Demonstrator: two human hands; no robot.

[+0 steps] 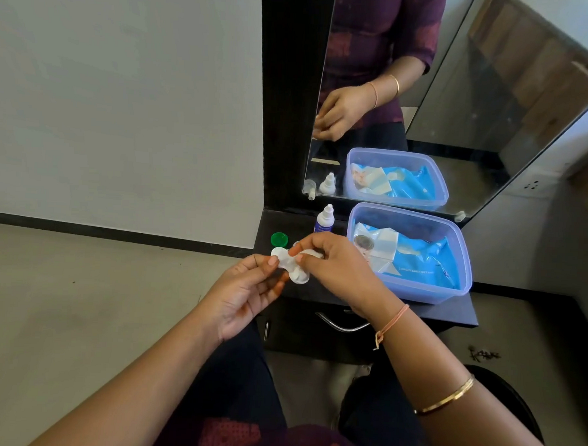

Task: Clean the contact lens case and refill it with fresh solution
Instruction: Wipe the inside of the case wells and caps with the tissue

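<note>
A white contact lens case [289,264] is held above the front left corner of a dark shelf. My left hand [245,295] pinches its left end between thumb and fingers. My right hand [331,263] is closed over its right end, with a bit of white material under the fingertips; I cannot tell whether that is a cap or a tissue. A green cap [279,239] lies on the shelf behind the case. A small white solution bottle [325,220] with a blue label stands upright farther back.
A translucent blue plastic box [466,264] with a blue wipes pack and white tissues fills the shelf's right side. A mirror [459,112] stands behind it. A metal drawer handle [342,324] shows below the shelf. My knees are underneath.
</note>
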